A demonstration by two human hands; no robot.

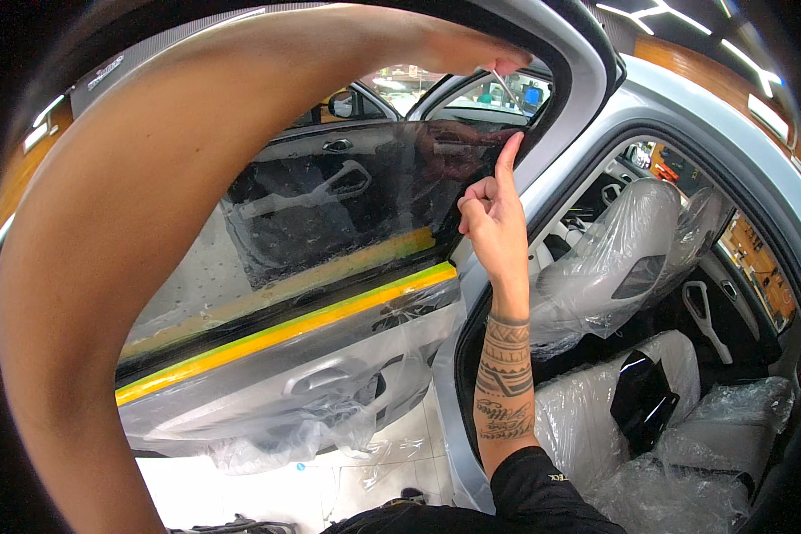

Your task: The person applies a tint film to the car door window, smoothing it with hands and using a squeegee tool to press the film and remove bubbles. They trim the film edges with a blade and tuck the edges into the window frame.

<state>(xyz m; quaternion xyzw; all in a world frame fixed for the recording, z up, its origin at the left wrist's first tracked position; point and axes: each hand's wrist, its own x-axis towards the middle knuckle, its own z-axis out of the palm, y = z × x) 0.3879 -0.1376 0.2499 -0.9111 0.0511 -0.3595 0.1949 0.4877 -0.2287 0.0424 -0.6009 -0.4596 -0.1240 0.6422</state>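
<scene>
My left arm arches over the open car door. Its hand is closed at the upper corner of the door frame, around a thin pale rod that points down toward the glass; its kind is unclear. My right hand is raised beside the frame's edge. Its index finger stretches up to the frame and glass edge, while the other fingers curl loosely with nothing visible in them. The door window carries a dark tint with reflections. Yellow tape runs along the window's lower edge.
Clear plastic sheeting hangs over the door panel. On the right, the car's rear opening shows plastic-wrapped seats and a glossy black piece on the rear seat. A pale tiled floor lies below.
</scene>
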